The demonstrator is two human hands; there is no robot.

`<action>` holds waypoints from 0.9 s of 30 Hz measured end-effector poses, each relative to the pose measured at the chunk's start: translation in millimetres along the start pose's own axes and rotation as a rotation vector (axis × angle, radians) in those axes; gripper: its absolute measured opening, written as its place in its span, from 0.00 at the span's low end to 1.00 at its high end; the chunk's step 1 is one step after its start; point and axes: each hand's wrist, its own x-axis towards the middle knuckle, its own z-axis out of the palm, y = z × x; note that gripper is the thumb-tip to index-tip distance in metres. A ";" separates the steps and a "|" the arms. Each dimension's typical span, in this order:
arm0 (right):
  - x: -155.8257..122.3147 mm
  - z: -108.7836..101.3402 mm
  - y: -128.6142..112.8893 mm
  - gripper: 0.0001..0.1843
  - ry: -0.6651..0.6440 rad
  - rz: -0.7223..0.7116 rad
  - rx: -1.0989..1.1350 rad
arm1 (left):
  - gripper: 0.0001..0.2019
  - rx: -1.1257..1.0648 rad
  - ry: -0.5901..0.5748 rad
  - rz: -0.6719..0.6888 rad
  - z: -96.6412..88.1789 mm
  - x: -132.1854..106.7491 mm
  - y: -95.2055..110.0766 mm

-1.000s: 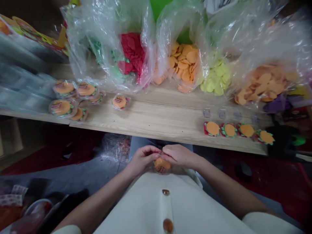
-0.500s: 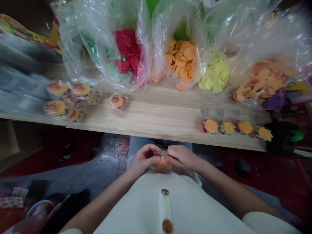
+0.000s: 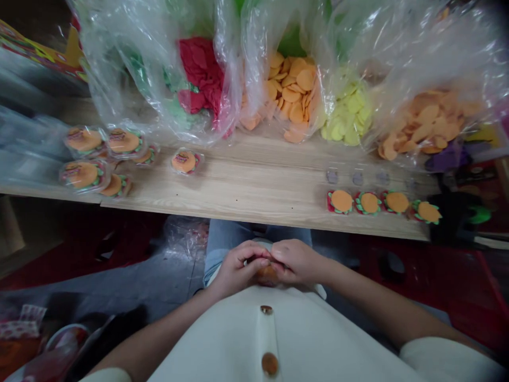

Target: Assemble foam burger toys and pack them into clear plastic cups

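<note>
Left hand (image 3: 242,268) and right hand (image 3: 298,262) are curled and pressed together at the fingers, over the lap and just in front of a white top (image 3: 270,339). Jeans (image 3: 226,249) show under the wrists. Between the hands they pinch an orange disc (image 3: 267,276). It's mostly hidden by the fingers, only the lower edge shows. Can't tell from this view if it's already inside a clear packet.

Straight ahead of the hands, a wooden surface (image 3: 254,199) runs across the view. Ahead and to the right, near its front edge, sit four flower pieces (image 3: 369,202) in a row: orange centres on green and red backing. Just behind them is a row of small clear caps (image 3: 358,178).

Ahead and to the left is a cluster of clear round packets (image 3: 83,140) with orange fronts. One more packet (image 3: 185,162) sits apart from them, closer to the hands' line.

Along the far side, clear plastic bags hold the stock: red felt (image 3: 201,74), orange discs (image 3: 292,90), yellow discs (image 3: 345,109), and more orange pieces (image 3: 425,124) at far right.

Down left of the hands, crumpled plastic (image 3: 185,236) lies below the surface edge.
</note>
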 end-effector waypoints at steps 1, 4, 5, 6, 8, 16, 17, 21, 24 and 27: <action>-2.3 3.0 0.7 0.11 0.017 -0.006 0.002 | 0.06 0.004 -0.012 0.007 0.9 -0.3 0.3; -7.1 8.7 2.8 0.12 0.059 -0.015 0.020 | 0.05 -0.009 -0.026 -0.024 3.3 1.4 3.8; -8.0 8.8 3.3 0.11 0.063 -0.005 0.027 | 0.05 -0.027 -0.026 -0.051 3.8 2.8 5.5; -8.6 7.8 3.5 0.11 0.064 0.015 0.034 | 0.05 -0.057 -0.029 -0.089 4.1 4.5 7.2; -9.0 2.6 2.7 0.10 0.067 0.062 0.055 | 0.05 -0.155 -0.044 -0.179 4.0 8.3 10.1; -6.2 -24.4 -9.1 0.07 -0.056 0.096 0.078 | 0.06 -0.244 -0.067 -0.178 -0.4 9.9 11.2; -5.9 -24.1 -9.9 0.07 -0.059 0.084 0.064 | 0.05 -0.187 -0.059 -0.163 -0.1 8.5 11.5; -7.8 -12.1 -9.7 0.06 0.029 0.019 -0.015 | 0.05 -0.019 -0.029 -0.076 2.6 2.5 12.8; -12.1 0.5 -6.8 0.07 0.126 -0.032 -0.045 | 0.05 0.047 -0.035 0.018 4.7 -0.8 11.9; -16.9 10.3 -4.9 0.07 0.172 -0.050 -0.048 | 0.05 0.090 -0.046 0.062 7.1 -3.3 10.9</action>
